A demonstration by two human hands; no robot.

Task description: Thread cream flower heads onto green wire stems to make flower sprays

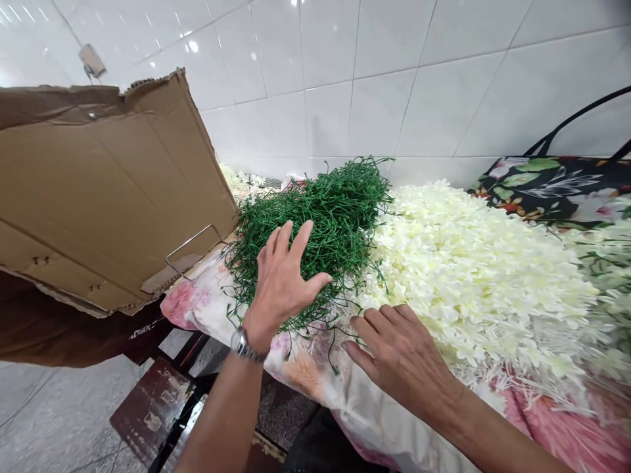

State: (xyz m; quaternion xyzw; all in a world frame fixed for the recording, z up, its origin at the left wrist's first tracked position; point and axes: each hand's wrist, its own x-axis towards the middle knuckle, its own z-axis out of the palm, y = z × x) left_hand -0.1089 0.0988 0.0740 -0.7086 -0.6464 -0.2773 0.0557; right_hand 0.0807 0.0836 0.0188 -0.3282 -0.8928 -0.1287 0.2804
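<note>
My left hand (283, 282), with a silver watch at the wrist, is spread over the near side of a heap of green artificial stems (340, 217). Its fingers are apart and hold nothing; whether the palm touches the stems I cannot tell. To the right, my right hand (394, 348) hovers low over the floral cloth (305, 368), beside some stray green stems. Its fingers are loosely bent with the thumb apart, and I see nothing in them. Beyond it lies a broad pile of cream artificial flowers (483, 269), touching the green heap.
A cardboard sheet (113, 190) stands up at the left, with a bent wire frame (192, 253) by its lower edge. A black floral bag (557, 184) rests against the tiled wall (384, 105). Below the cloth's edge is a worn dark red seat (150, 410).
</note>
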